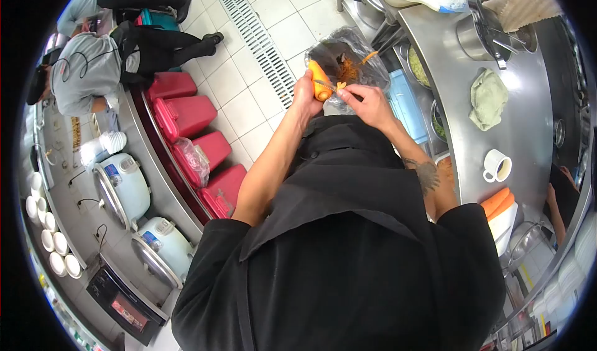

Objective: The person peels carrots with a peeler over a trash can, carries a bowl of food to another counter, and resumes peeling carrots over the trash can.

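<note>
My left hand (305,95) is wrapped round the lower side of a thick orange carrot (320,88), its blunt end toward me. In my right hand (368,104) is a peeler, gripped by the handle, its narrow dark blade (326,86) lying across the carrot. A curl of peel (341,85) hangs by my right fingertips. Just beyond both hands stands a bin lined with a clear plastic bag (375,74), with orange peelings (348,71) inside. One strip of peel (370,57) lies on the bag's rim.
On the steel counter (466,111) to my right are a green cloth (489,99), a white mug (497,166) and more carrots (497,203). Red bins (186,116) and rice cookers (122,186) line the left side. Two people (93,65) stand at the far left. A floor drain (255,37) runs ahead.
</note>
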`<state>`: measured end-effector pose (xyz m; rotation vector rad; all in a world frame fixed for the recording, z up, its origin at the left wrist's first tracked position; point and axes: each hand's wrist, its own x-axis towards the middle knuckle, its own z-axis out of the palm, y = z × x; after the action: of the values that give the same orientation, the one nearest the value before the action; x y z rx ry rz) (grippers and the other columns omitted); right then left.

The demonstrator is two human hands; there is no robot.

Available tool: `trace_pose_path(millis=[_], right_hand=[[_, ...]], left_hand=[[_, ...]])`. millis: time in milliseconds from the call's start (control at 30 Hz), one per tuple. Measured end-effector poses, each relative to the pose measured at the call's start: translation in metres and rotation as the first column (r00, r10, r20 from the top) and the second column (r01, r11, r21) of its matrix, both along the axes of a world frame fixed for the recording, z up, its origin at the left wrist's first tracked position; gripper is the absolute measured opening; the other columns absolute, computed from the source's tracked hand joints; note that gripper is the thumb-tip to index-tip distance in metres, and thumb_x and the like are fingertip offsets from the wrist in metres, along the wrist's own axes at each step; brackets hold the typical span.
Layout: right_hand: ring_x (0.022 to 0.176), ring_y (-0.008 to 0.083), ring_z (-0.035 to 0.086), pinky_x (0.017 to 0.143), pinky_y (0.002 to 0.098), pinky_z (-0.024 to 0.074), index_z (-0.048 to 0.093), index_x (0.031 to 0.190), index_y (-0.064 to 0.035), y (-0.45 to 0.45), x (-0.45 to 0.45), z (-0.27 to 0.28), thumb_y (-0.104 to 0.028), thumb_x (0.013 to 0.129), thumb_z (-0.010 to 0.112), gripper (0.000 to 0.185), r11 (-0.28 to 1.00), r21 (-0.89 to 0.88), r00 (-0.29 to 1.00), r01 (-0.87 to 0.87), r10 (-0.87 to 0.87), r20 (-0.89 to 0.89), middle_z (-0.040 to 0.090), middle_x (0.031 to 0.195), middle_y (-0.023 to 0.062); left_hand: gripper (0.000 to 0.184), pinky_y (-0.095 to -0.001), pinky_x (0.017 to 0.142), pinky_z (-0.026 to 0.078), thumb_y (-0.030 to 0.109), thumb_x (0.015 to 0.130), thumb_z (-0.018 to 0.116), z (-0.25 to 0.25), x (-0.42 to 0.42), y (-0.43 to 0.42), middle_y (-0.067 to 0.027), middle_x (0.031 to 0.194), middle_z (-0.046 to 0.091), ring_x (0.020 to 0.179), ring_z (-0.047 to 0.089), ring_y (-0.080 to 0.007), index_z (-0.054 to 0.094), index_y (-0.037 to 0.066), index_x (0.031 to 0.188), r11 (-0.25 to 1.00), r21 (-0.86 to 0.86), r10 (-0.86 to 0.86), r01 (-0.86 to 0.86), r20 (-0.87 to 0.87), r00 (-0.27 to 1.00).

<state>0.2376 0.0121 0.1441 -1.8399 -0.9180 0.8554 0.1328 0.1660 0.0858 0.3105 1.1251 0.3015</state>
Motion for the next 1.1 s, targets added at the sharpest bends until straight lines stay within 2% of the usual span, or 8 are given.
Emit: trace_pose_path(millis=[67,300,467,633,700,833,967,1100], right_hand=[[0.085,0.0302,0.068,0.074,0.0352,0.0513,0.070,0.096,0.0002,-0.002,0.000,0.003,-0.032,0.092,0.063,0.033,0.999,0.019,0.996,-0.039,0.037,0.077,0.070,0.091,0.0164],[0.081,0.0299,0.069,0.072,0.0353,0.0514,0.070,0.097,-0.0008,-0.006,0.005,0.006,-0.034,0.092,0.063,0.034,0.999,-0.012,0.999,-0.037,0.037,-0.008,0.070,0.088,0.0169],[0.060,0.0156,0.058,0.059,0.0328,0.0456,0.070,0.090,-0.0026,0.001,0.003,-0.027,-0.042,0.091,0.062,0.040,0.995,-0.022,0.987,-0.098,0.094,-0.129,0.061,0.064,0.0113],[0.058,0.0127,0.052,0.058,0.0328,0.0433,0.068,0.083,-0.0003,0.019,0.009,-0.069,-0.047,0.092,0.060,0.048,0.993,-0.117,0.960,0.004,-0.037,-0.279,0.057,0.060,0.0092],[0.048,0.0068,0.044,0.045,0.0270,0.0343,0.066,0.077,-0.0043,0.025,0.012,-0.098,-0.045,0.094,0.059,0.045,0.991,-0.132,0.950,0.003,-0.044,-0.309,0.049,0.054,-0.0015],[0.046,0.0079,0.044,0.043,0.0281,0.0331,0.065,0.075,-0.0039,0.036,0.017,-0.139,-0.049,0.093,0.057,0.050,0.975,-0.199,0.931,0.098,-0.160,-0.327,0.049,0.053,-0.0013],[0.052,0.0104,0.051,0.051,0.0291,0.0399,0.069,0.082,-0.0031,0.036,0.019,-0.110,-0.047,0.093,0.059,0.046,0.973,-0.189,0.978,0.130,-0.157,-0.136,0.053,0.055,0.0009],[0.066,0.0152,0.063,0.063,0.0319,0.0482,0.071,0.095,-0.0025,0.019,0.004,-0.040,-0.038,0.092,0.063,0.037,0.998,-0.057,0.996,0.038,-0.043,-0.073,0.066,0.070,0.0112]], left_hand=[[0.039,-0.0412,0.071,0.052,0.035,0.103,0.035,0.004,0.006,-0.001,-0.0152,0.088,0.058,0.076,0.059,-0.0268,0.048,-0.001,0.110,1.000,0.019,-0.015,0.016,-0.006,1.000],[0.040,-0.0410,0.069,0.052,0.035,0.103,0.035,0.018,0.008,-0.011,-0.0158,0.090,0.058,0.075,0.059,-0.0270,0.048,-0.002,0.110,0.990,0.108,-0.090,0.092,-0.017,0.996],[0.040,-0.0413,0.068,0.052,0.035,0.103,0.036,0.019,-0.004,-0.011,-0.0150,0.091,0.057,0.075,0.059,-0.0268,0.048,-0.002,0.113,0.983,0.092,-0.156,0.158,-0.026,0.987],[0.038,-0.0392,0.064,0.054,0.031,0.104,0.034,0.018,-0.022,-0.029,-0.0156,0.092,0.060,0.073,0.060,-0.0248,0.046,-0.002,0.118,0.952,0.034,-0.304,0.304,-0.004,0.953],[0.039,-0.0382,0.063,0.053,0.031,0.104,0.033,0.032,-0.023,-0.038,-0.0152,0.089,0.060,0.072,0.060,-0.0239,0.047,-0.003,0.117,0.951,0.021,-0.308,0.308,-0.022,0.951],[0.041,-0.0390,0.063,0.053,0.033,0.104,0.032,0.042,-0.019,-0.038,-0.0157,0.091,0.060,0.073,0.060,-0.0259,0.049,-0.002,0.115,0.931,0.043,-0.363,0.363,-0.015,0.932],[0.040,-0.0422,0.065,0.053,0.034,0.104,0.031,0.032,-0.016,-0.021,-0.0187,0.094,0.063,0.074,0.061,-0.0272,0.046,-0.001,0.119,0.971,0.005,-0.240,0.239,0.015,0.971],[0.041,-0.0433,0.071,0.053,0.034,0.104,0.029,0.010,-0.008,-0.008,-0.0182,0.092,0.061,0.077,0.060,-0.0285,0.044,-0.002,0.117,0.991,0.066,-0.113,0.119,-0.095,0.989]])
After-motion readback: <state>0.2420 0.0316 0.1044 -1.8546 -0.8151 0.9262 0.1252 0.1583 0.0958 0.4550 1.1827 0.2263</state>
